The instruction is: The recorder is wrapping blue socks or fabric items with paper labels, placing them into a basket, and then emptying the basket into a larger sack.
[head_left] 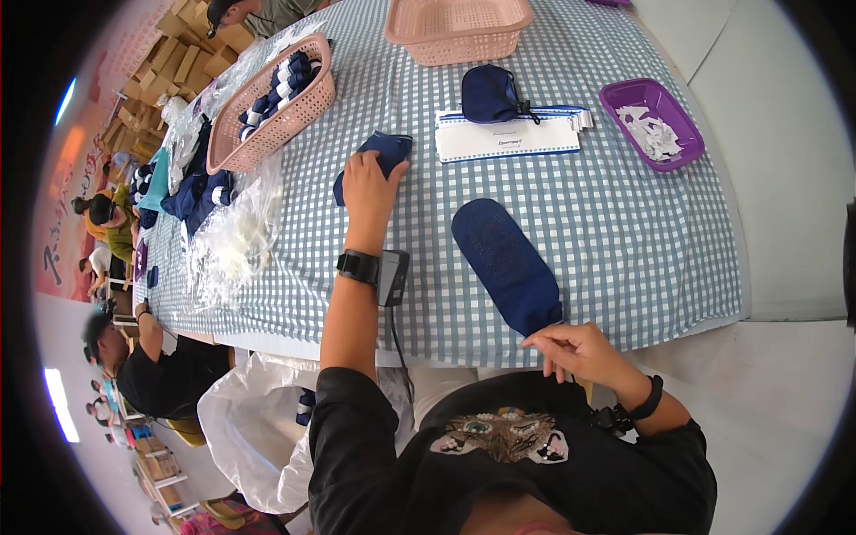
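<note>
- Left hand (367, 183) is flat on a folded navy sock (379, 156), fingers spread over it, up at 11 o'clock from table centre.
- Right hand (575, 349) pinches the near end of a long navy sock (506, 263) at the table's 6 o'clock edge, fingers narrow on the cloth.
- Between the hands nothing blocks; a dark pouch (490, 94) sits on a stack of white paper bands (508, 136) at 12 o'clock.
- Purple tray (624, 94) with white slips sits at 2 o'clock; an empty pink basket (459, 31) beyond it at 12.
- Another pink basket (312, 107), loaded with rolled socks, at 10 o'clock, clear plastic bags (232, 232) beside it.
- Blue-and-white checked tablecloth (642, 241) covers the table.
- Other people sit at 8 o'clock; cardboard boxes (178, 62) pile up at 10.
</note>
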`<state>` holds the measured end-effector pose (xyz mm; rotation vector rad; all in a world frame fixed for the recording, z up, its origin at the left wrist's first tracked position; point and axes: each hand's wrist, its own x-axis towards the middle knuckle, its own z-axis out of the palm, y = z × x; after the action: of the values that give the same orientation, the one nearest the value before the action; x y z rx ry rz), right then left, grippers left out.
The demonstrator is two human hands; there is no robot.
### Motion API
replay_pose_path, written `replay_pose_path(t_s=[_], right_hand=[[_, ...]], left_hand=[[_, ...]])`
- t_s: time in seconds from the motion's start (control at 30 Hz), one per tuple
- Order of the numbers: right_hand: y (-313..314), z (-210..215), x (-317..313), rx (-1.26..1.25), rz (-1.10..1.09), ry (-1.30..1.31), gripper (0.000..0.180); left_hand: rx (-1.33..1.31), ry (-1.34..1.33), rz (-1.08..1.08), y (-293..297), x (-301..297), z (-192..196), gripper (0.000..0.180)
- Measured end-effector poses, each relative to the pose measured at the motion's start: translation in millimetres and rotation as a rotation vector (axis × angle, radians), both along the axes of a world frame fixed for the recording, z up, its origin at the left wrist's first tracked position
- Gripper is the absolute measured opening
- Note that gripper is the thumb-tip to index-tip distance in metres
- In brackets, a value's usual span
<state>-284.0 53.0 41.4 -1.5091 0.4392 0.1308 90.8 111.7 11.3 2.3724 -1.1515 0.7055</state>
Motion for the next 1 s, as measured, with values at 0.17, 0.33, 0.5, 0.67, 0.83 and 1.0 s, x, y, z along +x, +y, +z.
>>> replay_pose_path(t_s=[0.17,0.33,0.5,0.67,0.83,1.0], right_hand=[[-1.6,-5.5,-0.4,0.033,-0.1,-0.027,0.026],[-2.7,-2.5,3.5,0.032,-0.077,-0.015,0.026],[0.1,-1.7,7.8,0.029,-0.019,-0.024,0.026],[4.3,-7.7,11.1,0.004,-0.067,0.005,0.025],[1.3,-2.2,2.2,0.013,-0.106,0.008,0.027],[-0.3,16.2,18.6,-0.024,-0.073,0.0,0.028]], left_hand=[[0.068,0.133,-0.027,3.3,7.9,5.1,0.027],[-0.042,0.364,0.056,5.3,12.3,5.3,0.025],[0.109,0.224,-0.033,6.1,11.3,10.2,0.023],[-0.149,0.33,0.141,10.7,27.1,-21.2,0.022],[-0.997,0.908,0.016,26.4,31.1,7.0,0.02],[-1.542,0.768,-0.432,73.4,14.5,76.7,0.012]])
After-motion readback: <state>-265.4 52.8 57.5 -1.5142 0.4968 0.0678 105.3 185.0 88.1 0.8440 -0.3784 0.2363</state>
